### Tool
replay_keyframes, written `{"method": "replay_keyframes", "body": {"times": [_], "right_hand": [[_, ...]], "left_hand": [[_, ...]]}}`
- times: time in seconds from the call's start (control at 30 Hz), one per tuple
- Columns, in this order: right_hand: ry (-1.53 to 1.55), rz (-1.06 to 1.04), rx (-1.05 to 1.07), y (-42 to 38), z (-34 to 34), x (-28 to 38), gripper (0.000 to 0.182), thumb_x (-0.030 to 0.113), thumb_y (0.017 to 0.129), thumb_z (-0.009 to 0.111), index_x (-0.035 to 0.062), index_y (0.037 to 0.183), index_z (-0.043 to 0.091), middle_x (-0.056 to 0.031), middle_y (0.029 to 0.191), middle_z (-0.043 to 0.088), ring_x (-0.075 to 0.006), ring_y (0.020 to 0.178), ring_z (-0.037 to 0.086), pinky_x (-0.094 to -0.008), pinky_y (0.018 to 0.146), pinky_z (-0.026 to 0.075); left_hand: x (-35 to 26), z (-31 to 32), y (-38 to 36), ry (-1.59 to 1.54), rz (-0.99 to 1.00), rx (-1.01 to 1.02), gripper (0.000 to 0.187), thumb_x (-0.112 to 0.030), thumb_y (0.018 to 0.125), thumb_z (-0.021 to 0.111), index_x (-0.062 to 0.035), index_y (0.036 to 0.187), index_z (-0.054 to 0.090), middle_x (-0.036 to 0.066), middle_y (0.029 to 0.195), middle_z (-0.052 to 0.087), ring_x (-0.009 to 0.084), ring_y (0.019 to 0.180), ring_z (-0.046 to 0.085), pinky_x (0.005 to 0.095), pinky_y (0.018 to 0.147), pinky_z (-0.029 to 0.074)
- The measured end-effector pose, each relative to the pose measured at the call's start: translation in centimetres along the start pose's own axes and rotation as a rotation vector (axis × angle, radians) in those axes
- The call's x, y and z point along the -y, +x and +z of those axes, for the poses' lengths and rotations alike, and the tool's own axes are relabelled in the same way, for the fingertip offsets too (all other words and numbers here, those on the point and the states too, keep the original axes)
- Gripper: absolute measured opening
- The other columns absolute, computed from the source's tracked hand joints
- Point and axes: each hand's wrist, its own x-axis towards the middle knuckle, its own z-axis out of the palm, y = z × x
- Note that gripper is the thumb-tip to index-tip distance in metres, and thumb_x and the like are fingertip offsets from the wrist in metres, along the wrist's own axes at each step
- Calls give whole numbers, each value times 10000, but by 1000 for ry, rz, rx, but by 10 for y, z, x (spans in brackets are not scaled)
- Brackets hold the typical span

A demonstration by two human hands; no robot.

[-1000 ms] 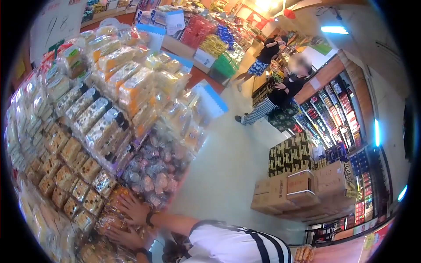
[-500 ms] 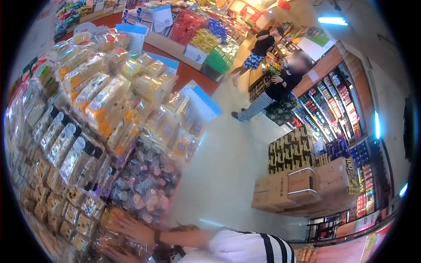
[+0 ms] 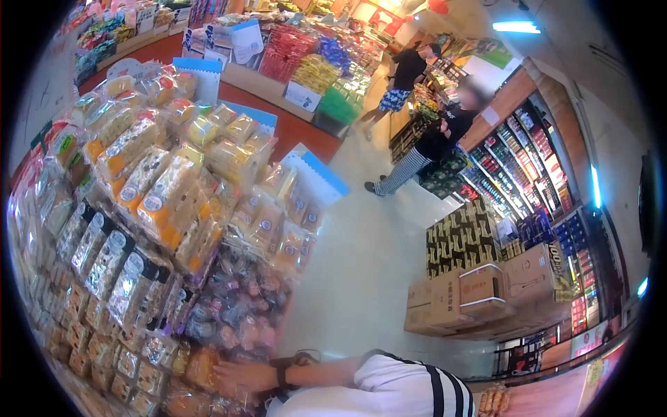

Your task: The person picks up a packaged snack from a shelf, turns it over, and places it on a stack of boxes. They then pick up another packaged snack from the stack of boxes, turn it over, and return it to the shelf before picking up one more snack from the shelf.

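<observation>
Right hand (image 3: 240,377) on packets (image 3: 201,365) near aisle (image 3: 347,278)

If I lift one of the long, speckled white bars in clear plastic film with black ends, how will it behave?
The speckled bar is probably stiff, since its edges look straight. Its shiny film may feel slippery. Its flat sides should prevent rolling, but the neighbouring bars packed close may slide.

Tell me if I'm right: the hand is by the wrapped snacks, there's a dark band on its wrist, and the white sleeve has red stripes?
Not quite! The stripes on the white sleeve are black, not red. The head view shows it. The hand really is by the wrapped snacks, with a dark band on its wrist.
</observation>
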Motion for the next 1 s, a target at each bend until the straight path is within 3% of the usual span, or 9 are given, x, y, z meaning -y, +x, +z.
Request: {"method": "replay_keyframes", "body": {"times": [0.1,0.23,0.53,0.63,0.7,0.77,0.87,0.93,1.0], "right_hand": [[47,5,36,7,-9,5,626,189,952,416,68,1518,180,-126,1611,59,-316,1482,88,-530,1124,234],[17,62,70,13,-7,12,663,299,966,471,69,1520,190,-121,1613,58,-297,1483,82,-492,1138,196],[33,46,-58,10,7,9,641,251,933,488,40,1492,255,-147,1603,105,-317,1470,141,-510,1111,246],[-4,58,-66,11,9,8,636,264,922,515,32,1472,296,-161,1591,145,-328,1462,167,-520,1110,257],[194,87,-86,11,7,3,583,273,920,533,31,1426,371,-177,1553,238,-341,1442,215,-513,1122,255],[-19,-130,-261,8,6,5,445,265,932,534,27,1306,501,-201,1432,425,-362,1382,325,-462,1146,257],[278,253,-27,10,-13,19,524,205,901,521,8,1377,427,-231,1398,450,-378,1311,398,-447,1119,295],[-177,121,-183,12,0,15,584,217,903,513,-14,1420,372,-265,1406,432,-406,1305,401,-468,1100,309],[-227,11,-320,14,18,4,533,273,974,433,-45,1400,394,-248,1452,398,-407,1356,351,-477,1125,270]], "left_hand": [[-2,-5,3,-4,-20,32,623,-431,997,383,21,1423,343,292,1475,306,473,1328,329,573,1071,320],[-4,-11,1,1,-54,87,632,-459,998,361,-12,1445,330,270,1492,290,453,1349,308,561,1078,324],[-3,-16,-7,23,-156,199,656,-521,1002,312,-87,1494,302,223,1531,253,410,1398,260,534,1094,332],[12,9,-10,101,-70,9,480,-351,1011,403,-45,1374,477,191,1380,492,397,1300,421,529,1072,371],[26,18,-2,63,-8,31,585,-436,975,373,4,1344,485,293,1397,427,480,1284,406,555,1077,324],[17,21,1,-32,20,-103,429,-351,951,480,1,1182,563,271,1355,478,446,1232,472,563,1022,379],[14,7,27,-215,74,-53,363,-309,876,529,-18,1080,604,259,1316,505,430,1243,464,546,1048,358],[25,-4,19,-344,62,-91,319,-281,825,562,-31,1012,631,252,1290,522,419,1249,459,534,1065,345],[24,-21,-2,-443,51,-171,276,-253,775,595,-44,944,659,244,1264,540,409,1256,454,522,1082,331]]}}
